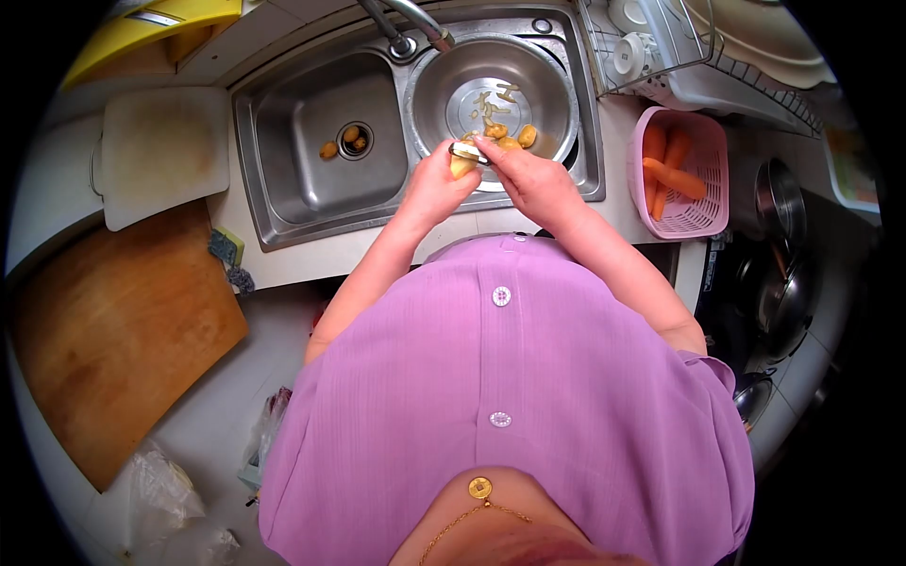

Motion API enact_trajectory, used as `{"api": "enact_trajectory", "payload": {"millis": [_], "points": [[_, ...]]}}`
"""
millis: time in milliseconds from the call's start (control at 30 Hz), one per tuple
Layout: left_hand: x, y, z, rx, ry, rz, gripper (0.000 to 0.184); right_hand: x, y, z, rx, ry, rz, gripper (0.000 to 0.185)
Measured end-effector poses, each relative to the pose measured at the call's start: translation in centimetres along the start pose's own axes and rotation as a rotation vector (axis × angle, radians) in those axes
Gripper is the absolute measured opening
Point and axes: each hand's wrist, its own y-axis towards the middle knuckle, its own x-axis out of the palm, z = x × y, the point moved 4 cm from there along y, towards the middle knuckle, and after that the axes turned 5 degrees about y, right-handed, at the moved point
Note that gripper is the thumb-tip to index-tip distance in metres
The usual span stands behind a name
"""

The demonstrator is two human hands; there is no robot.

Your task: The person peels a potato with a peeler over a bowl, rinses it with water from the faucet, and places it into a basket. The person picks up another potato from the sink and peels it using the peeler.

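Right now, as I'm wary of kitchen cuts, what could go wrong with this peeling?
The right hand holds what looks like a peeler close to the left hand, so a slip might nick its fingers.

The pale potato in the left hand could slip away, perhaps into the metal basin.

In the other bowl of the sink, a potato lies at the drain and might slow the water.
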Motion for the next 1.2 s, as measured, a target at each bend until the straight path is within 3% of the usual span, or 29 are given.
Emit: {"api": "enact_trajectory", "payload": {"millis": [100, 267, 400, 500, 567, 800, 1000, 1067, 1200], "points": [[0.2, 0.0, -0.4, 0.013, -0.012, 0.024, 0.031, 0.2, 0.1, 0.0, 0.020, -0.102, -0.070, 0.044], [-0.1, -0.7, 0.9, 0.063, 0.122, 0.015, 0.031, 1.1, -0.6, 5.1, 0.198, -0.103, 0.050, 0.043], [-0.7, -0.6, 1.2, 0.028, 0.355, 0.056, 0.031, 0.0, -0.5, 1.9, 0.081, 0.010, 0.123, 0.044], [-0.9, -0.5, 1.4, 0.008, 0.461, 0.063, 0.032, 0.3, -0.4, 0.5, 0.060, -0.038, -0.031, 0.048], [-0.8, -0.5, 1.3, -0.017, 0.431, 0.059, 0.031, 0.6, -0.4, 0.1, 0.034, -0.154, -0.090, 0.051], [-0.2, -0.4, 0.2, 0.085, 0.427, 0.079, 0.031, 1.6, -0.5, 2.0, 0.040, -0.126, 0.006, 0.052], [-0.3, -0.4, -0.5, 0.048, 0.404, 0.044, 0.035, 1.9, -0.3, 2.5, 0.139, -0.117, -0.064, 0.050], [-0.2, -0.5, -0.3, 0.040, 0.208, -0.004, 0.034, 2.3, -0.5, 4.8, 0.279, -0.175, -0.122, 0.047], [0.2, -0.2, -0.4, 0.026, -0.107, -0.122, 0.032, 1.4, -0.7, 5.3, 0.269, -0.038, -0.011, 0.042]]}}
